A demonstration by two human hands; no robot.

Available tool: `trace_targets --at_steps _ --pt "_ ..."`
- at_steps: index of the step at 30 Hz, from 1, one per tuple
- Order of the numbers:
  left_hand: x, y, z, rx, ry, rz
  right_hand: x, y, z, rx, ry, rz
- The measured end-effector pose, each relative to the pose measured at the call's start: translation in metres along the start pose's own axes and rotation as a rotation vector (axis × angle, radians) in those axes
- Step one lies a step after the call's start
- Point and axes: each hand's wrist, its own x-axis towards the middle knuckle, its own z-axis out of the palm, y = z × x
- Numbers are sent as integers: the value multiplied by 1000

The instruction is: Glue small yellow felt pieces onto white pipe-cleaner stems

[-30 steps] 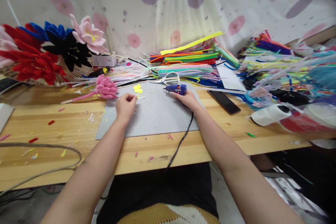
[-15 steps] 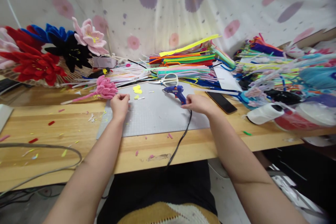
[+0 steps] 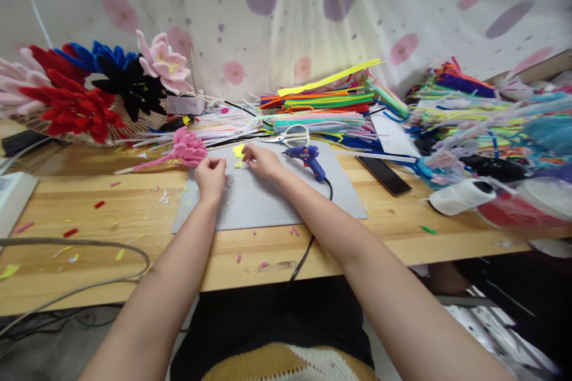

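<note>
My left hand [image 3: 211, 180] is over the left part of the grey cutting mat [image 3: 268, 208], thumb and fingertips pinched together. Whatever sits in that pinch is too small to make out. Just beyond it lies a pink fuzzy-stem flower [image 3: 188, 147] with a wrapped pink stem. My right hand [image 3: 263, 162] is low over the mat, fingers bent and somewhat apart, beside small yellow pieces [image 3: 238, 150] that it partly hides. I see nothing held in it. A blue glue gun [image 3: 308, 159] rests on the mat to its right, its nozzle pointing left.
White-handled scissors [image 3: 295, 136] lie behind the glue gun. Bundles of coloured pipe cleaners [image 3: 322, 101] line the back. Finished flowers [image 3: 83, 104] stand at left. A phone [image 3: 385, 175] and a white spool [image 3: 462, 196] are on the right. The glue gun's black cord [image 3: 306, 257] crosses the table's front edge.
My right hand has let go of the glue gun and moved left to the yellow pieces. The left hand stays pinched in about the same place. The view has shifted slightly.
</note>
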Motion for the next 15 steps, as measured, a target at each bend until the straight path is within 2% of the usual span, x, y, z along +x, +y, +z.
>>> trace_targets --at_steps 8,15 --pt "0 0 1 -17 -1 0 10 4 10 -136 -65 -125" --pt "0 -1 1 -12 -4 -22 11 2 9 -12 61 -17"
